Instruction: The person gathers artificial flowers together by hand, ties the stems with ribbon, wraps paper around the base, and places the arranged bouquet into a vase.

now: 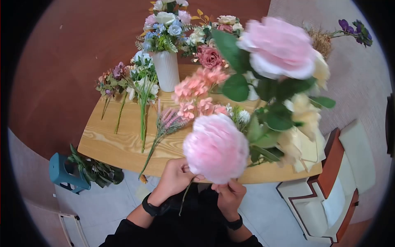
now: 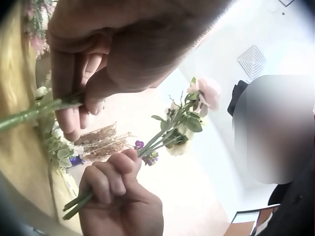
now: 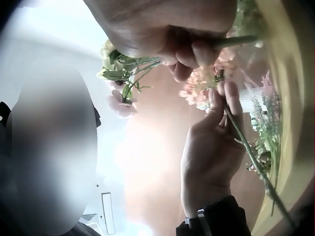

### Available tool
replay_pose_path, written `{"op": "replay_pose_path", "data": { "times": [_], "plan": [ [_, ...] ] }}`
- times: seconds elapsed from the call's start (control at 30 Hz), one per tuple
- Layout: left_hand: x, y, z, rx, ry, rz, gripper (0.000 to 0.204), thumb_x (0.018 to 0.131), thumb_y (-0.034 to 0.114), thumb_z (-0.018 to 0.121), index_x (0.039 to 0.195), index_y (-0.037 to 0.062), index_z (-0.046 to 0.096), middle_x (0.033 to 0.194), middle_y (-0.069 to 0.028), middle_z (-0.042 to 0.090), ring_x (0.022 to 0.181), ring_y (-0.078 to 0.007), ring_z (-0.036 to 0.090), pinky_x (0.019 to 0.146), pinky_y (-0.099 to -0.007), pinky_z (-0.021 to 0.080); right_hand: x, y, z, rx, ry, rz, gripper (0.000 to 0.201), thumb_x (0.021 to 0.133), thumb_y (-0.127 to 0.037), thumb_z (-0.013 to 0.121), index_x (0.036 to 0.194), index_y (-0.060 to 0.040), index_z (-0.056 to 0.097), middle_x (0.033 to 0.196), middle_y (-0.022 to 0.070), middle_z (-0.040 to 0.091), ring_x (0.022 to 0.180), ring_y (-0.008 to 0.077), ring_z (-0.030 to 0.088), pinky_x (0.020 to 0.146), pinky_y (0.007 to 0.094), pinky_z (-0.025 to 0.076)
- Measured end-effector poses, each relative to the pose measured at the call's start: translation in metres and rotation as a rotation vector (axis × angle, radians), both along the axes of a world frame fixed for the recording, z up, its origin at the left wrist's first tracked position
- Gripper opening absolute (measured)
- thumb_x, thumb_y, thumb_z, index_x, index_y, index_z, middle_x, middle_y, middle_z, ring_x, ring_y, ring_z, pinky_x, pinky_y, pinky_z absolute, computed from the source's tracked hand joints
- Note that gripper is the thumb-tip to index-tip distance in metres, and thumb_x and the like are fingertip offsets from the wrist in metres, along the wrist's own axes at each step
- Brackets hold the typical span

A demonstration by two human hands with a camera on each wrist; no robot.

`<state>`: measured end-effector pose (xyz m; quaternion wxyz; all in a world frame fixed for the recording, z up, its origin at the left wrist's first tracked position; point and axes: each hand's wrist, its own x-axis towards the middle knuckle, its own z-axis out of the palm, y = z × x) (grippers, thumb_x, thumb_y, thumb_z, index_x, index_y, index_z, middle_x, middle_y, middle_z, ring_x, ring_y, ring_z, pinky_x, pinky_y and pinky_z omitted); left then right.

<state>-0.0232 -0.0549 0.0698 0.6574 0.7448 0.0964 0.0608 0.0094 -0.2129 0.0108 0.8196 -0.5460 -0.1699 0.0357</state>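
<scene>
A white ribbed vase on the wooden table holds a mixed bunch of blue, white and pink blooms. No writing can be read. The left hand pinches a single green stem. The right hand closes around the bouquet stems, which run upward and away from the person, pink roses topmost, above the table's near edge.
</scene>
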Motion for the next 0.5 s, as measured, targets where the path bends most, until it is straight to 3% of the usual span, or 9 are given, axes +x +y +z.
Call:
{"op": "replay_pose_path", "data": {
  "times": [0.03,0.07,0.17,0.2,0.23,0.3,0.33,0.43,0.5],
  "plan": [
    [-0.005,0.0,0.015,-0.031,-0.017,0.01,0.016,0.084,-0.004,0.054,0.099,-0.0063,0.059,0.089,-0.0062,0.064,0.077,-0.0091,0.06,0.065,-0.0253,0.048,-0.002,-0.001,0.003,0.004,-0.014,0.007,0.019,0.088,-0.006,0.054,0.074,0.0065,0.057,0.066,0.0055,0.059,0.055,0.0081,0.048,0.051,0.0212,0.037],
    [-0.004,-0.001,0.016,-0.069,-0.158,0.04,0.017,0.087,-0.006,0.049,0.101,-0.0069,0.059,0.091,-0.0049,0.063,0.077,-0.0058,0.059,0.064,-0.0197,0.046,-0.002,-0.002,0.009,0.001,-0.023,-0.007,0.019,0.087,-0.005,0.053,0.072,0.0067,0.056,0.065,0.0057,0.059,0.054,0.0088,0.049,0.051,0.0217,0.038],
    [0.0,0.004,0.043,-0.133,-0.242,0.106,0.019,0.087,-0.005,0.051,0.104,-0.0063,0.059,0.093,-0.0056,0.063,0.08,-0.0066,0.059,0.068,-0.0192,0.046,-0.004,0.003,0.01,-0.037,-0.07,-0.045,0.022,0.087,-0.004,0.053,0.067,0.0066,0.053,0.063,0.0057,0.057,0.052,0.0102,0.049,0.051,0.0231,0.04],
    [0.02,0.011,0.027,-0.378,-0.302,0.046,0.022,0.084,-0.001,0.057,0.106,-0.0057,0.058,0.096,-0.0052,0.063,0.084,-0.0074,0.058,0.072,-0.0205,0.046,-0.005,0.008,0.016,-0.01,-0.06,-0.009,0.022,0.087,-0.004,0.053,0.067,0.0064,0.053,0.063,0.0054,0.057,0.053,0.01,0.049,0.052,0.023,0.04],
    [0.028,0.017,0.018,-0.373,-0.332,0.052,0.022,0.084,-0.001,0.057,0.106,-0.0057,0.058,0.096,-0.0052,0.063,0.084,-0.0074,0.058,0.072,-0.0205,0.046,-0.004,0.012,0.02,0.016,-0.053,0.026,0.022,0.087,-0.003,0.053,0.067,0.0063,0.053,0.063,0.0051,0.057,0.054,0.0099,0.049,0.053,0.0228,0.04],
    [0.044,0.025,0.026,0.217,-0.609,0.02,0.029,0.079,0.002,0.065,0.106,-0.0046,0.058,0.097,-0.0054,0.063,0.088,-0.0089,0.057,0.076,-0.0241,0.047,0.001,0.016,0.017,0.068,-0.091,0.069,0.019,0.087,-0.003,0.053,0.071,0.0068,0.056,0.066,0.0061,0.059,0.057,0.0095,0.051,0.055,0.0223,0.042],
    [0.051,0.027,0.012,-0.129,-0.522,-0.009,0.036,0.072,0.005,0.071,0.105,-0.0034,0.058,0.095,-0.0059,0.063,0.088,-0.011,0.058,0.077,-0.0262,0.047,0.005,0.016,0.015,0.019,-0.056,0.063,0.018,0.088,-0.003,0.053,0.073,0.0072,0.056,0.067,0.0073,0.06,0.059,0.0097,0.052,0.057,0.0221,0.043],
    [0.069,0.036,0.012,-0.245,-0.554,-0.056,0.037,0.07,0.007,0.073,0.102,-0.003,0.058,0.092,-0.0074,0.063,0.086,-0.0118,0.059,0.075,-0.0262,0.047,0.011,0.017,0.007,-0.046,-0.03,0.018,0.018,0.088,-0.003,0.053,0.076,0.0083,0.058,0.072,0.01,0.062,0.062,0.0102,0.054,0.058,0.0223,0.044],
    [0.062,0.034,0.038,-0.092,-0.659,-0.034,0.037,0.068,0.009,0.074,0.1,-0.0031,0.058,0.089,-0.0083,0.063,0.083,-0.013,0.06,0.073,-0.0264,0.047,0.012,0.02,0.011,-0.092,-0.028,-0.025,0.024,0.09,-0.011,0.053,0.074,0.0068,0.056,0.068,0.0108,0.059,0.06,0.013,0.053,0.058,0.0253,0.043]
  ]
}}
